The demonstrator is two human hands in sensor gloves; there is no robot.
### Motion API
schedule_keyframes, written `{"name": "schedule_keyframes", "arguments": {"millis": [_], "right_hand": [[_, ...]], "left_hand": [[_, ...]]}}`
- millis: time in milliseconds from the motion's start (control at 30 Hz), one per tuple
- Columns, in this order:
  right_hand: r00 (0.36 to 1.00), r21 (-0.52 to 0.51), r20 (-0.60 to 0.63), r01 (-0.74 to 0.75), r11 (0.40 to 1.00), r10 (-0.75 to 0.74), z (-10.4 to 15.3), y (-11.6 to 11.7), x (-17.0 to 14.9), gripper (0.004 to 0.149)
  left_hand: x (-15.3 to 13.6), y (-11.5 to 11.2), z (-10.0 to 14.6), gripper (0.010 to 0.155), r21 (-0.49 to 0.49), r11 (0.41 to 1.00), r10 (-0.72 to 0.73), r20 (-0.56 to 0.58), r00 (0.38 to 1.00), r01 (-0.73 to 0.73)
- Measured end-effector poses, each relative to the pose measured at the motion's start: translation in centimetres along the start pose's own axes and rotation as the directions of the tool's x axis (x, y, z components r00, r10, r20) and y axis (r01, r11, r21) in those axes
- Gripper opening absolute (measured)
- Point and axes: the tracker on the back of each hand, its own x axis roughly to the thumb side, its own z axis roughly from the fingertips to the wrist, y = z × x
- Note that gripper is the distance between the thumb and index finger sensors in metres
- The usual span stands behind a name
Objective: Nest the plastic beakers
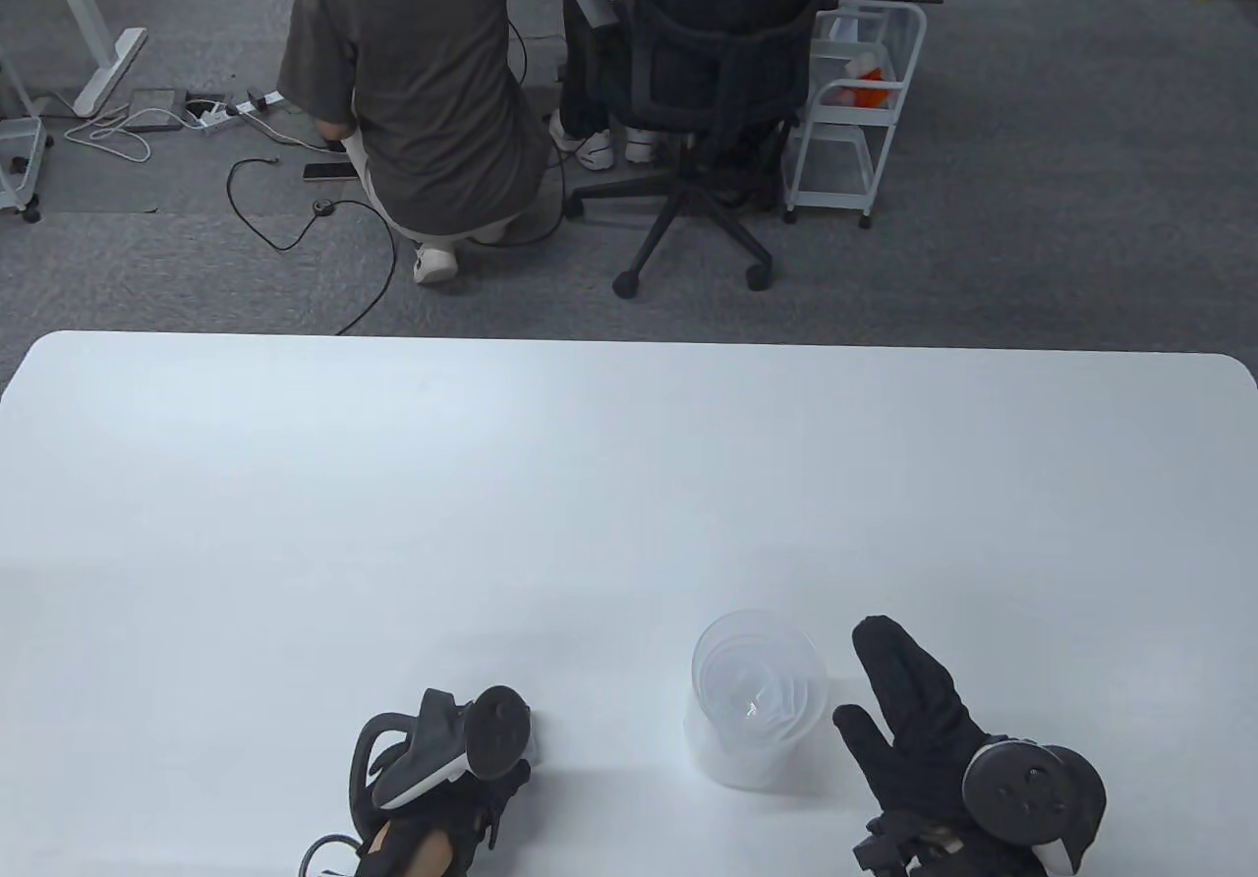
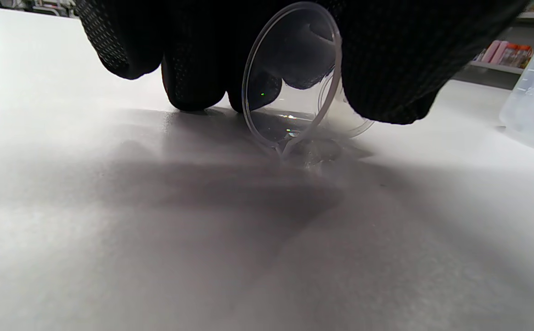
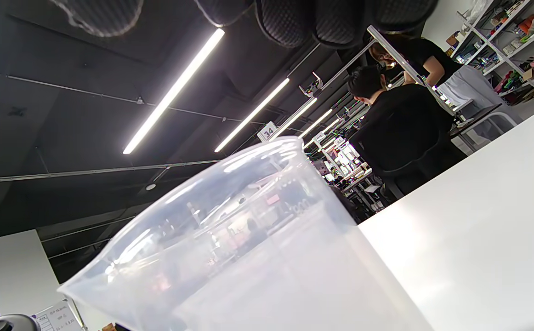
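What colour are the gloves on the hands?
Black, on both left hand and right hand; clearest in the table view.

The number "34" is printed on a small white hanging sign [image 3: 268, 131] below the ceiling; graduation marks on the beaker [image 3: 248, 248] cannot be read.

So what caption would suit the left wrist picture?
Gloved left hand holds a small clear beaker tipped on its side against the white table.

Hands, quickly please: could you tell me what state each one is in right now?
Left hand: grips a small clear beaker lying tipped on the table.
Right hand: open, fingers extended, beside the nested beaker stack, holding nothing.
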Motion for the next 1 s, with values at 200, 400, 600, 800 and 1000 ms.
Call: {"name": "schedule_keyframes", "arguments": {"millis": [200, 400, 600, 800, 1000], "right_hand": [[1.0, 0.002, -0.002, -0.002, 1.0, 0.002, 0.1, 0.0, -0.1, 0.07], [1.0, 0.002, -0.001, -0.008, 1.0, 0.008, 0.2, -0.1, -0.1, 0.07], [1.0, 0.01, -0.002, -0.011, 1.0, 0.011, 0.2, 0.0, -0.2, 0.07], [1.0, 0.012, -0.005, -0.011, 1.0, 0.011, 0.2, 0.1, -0.2, 0.07], [1.0, 0.01, -0.005, -0.01, 1.0, 0.01, 0.2, 0.1, -0.2, 0.07]], "left_hand": [[0.5, 1.5, 0.3, 0.063, 0.034, 0.998, 0.048, 0.034, 0.998, -0.049], [1.8, 4.6, 0.8, 0.063, 0.104, 0.993, 0.04, 0.093, 0.995, -0.049], [3.8, 8.3, 1.3, 0.061, 0.172, 0.98, 0.073, 0.166, 0.983, -0.102], [6.9, 12.1, 1.4, 0.059, 0.238, 0.964, 0.058, 0.251, 0.966, -0.12], [10.9, 14.5, 0.8, 0.055, 0.227, 0.97, 0.013, 0.324, 0.946, -0.091]]}}
